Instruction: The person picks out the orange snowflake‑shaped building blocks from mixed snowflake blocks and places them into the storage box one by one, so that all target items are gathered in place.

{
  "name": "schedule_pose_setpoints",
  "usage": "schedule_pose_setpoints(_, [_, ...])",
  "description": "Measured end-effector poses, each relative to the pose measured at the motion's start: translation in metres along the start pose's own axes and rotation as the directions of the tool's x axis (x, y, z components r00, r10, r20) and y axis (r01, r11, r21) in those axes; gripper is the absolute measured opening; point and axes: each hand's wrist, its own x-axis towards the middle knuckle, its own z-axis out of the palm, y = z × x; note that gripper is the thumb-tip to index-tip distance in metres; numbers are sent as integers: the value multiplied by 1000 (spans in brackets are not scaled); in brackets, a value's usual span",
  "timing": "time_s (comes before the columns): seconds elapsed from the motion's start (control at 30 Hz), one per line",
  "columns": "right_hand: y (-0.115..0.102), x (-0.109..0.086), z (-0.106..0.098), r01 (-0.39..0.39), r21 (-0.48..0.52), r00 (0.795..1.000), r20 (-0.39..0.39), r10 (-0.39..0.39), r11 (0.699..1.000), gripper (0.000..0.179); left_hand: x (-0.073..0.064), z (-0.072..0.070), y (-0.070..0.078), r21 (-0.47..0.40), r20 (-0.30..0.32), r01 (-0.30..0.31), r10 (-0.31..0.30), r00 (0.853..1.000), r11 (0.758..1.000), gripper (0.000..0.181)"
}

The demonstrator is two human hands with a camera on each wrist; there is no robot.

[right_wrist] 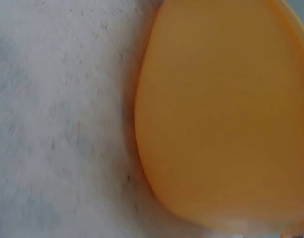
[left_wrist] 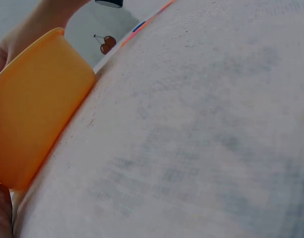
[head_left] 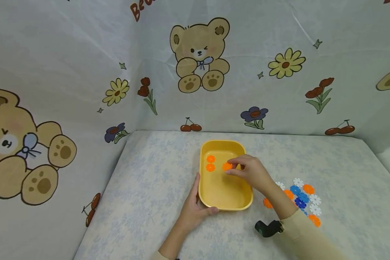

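A yellow rectangular tray (head_left: 225, 191) lies on the table, with two orange flower-shaped pieces (head_left: 210, 163) inside at its left. My left hand (head_left: 193, 209) holds the tray's near left corner, fingers along the left side and thumb at the front edge. Over the tray's right half, my right hand (head_left: 251, 171) pinches another orange flower-shaped piece (head_left: 226, 166) between thumb and fingers. In the left wrist view, the tray's outer wall (left_wrist: 43, 104) shows with part of the left hand at its base. The right wrist view shows mostly the tray's outer wall (right_wrist: 221, 114); the pinched piece is hidden there.
Right of the tray, partly behind the right forearm, lies a loose group of orange, white and blue flower-shaped pieces (head_left: 303, 197). A black device (head_left: 268, 228) sits at the right wrist. A bear-printed cloth (head_left: 199, 104) hangs behind the table.
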Motion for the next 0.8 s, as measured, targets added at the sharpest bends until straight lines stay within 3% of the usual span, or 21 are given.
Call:
schedule_pose_setpoints(0.33, [-22,23,37,-12,-139,980,196,40,990,32,0,0,1,-12,-1,-12,12,1000,1000,115])
schedule_pose_setpoints(0.8, [-17,29,63,-49,-204,967,236,98,978,28,0,0,-1,2,-20,31,-31,999,1000,114])
